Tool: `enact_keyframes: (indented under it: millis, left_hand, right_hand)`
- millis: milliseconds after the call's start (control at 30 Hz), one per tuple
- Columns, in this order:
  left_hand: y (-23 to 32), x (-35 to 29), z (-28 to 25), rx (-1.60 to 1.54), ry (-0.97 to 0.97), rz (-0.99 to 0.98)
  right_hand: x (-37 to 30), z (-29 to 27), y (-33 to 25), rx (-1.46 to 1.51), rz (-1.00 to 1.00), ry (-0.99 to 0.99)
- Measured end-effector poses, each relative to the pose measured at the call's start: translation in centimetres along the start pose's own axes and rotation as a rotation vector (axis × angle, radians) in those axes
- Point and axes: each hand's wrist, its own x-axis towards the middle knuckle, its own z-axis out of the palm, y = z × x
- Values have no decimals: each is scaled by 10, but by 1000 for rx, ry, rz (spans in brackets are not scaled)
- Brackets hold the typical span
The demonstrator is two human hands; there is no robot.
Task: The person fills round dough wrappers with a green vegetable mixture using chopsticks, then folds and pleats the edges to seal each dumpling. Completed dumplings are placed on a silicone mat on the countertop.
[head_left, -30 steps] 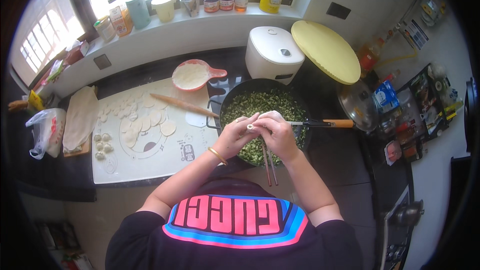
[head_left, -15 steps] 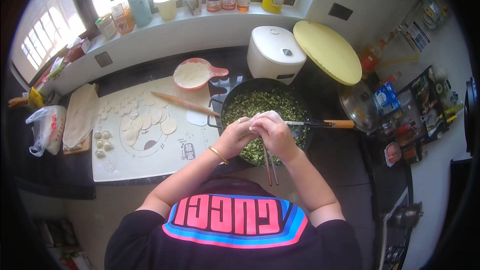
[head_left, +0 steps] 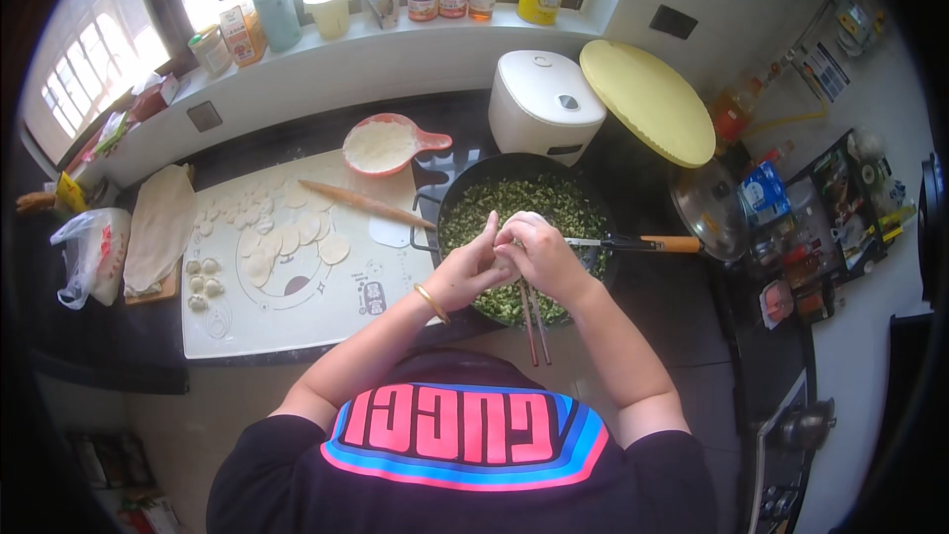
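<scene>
Over a wide black pan of chopped green filling, my left hand and my right hand meet, both closed. Their fingertips pinch a small dumpling, mostly hidden by the fingers. The left thumb points up and away from the rest. Beneath my hands, a pair of chopsticks leans across the pan's near rim. A metal utensil with a wooden handle lies over the right rim. To the left, a pale mat bears round dough wrappers, several small dumplings and a rolling pin.
A red scoop of flour sits behind the mat. Behind the pan stand a white rice cooker and a round yellow board. A glass lid is at the right. Farther left are a dough-covered board and a plastic bag.
My fingers have shifted around the small dumpling: the left thumb now stands up apart, and the right hand has turned slightly lower. The other things stay in place.
</scene>
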Motion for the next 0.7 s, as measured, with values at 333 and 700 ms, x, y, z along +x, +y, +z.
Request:
enact_keyframes:
  millis: [333,700]
  left_hand:
    - [0,0,2,-61,12,26]
    - [-13,-1,6,38,3,-18]
  right_hand:
    - [-3,9,6,-187,-203,31]
    - [-12,10,0,66,179,72]
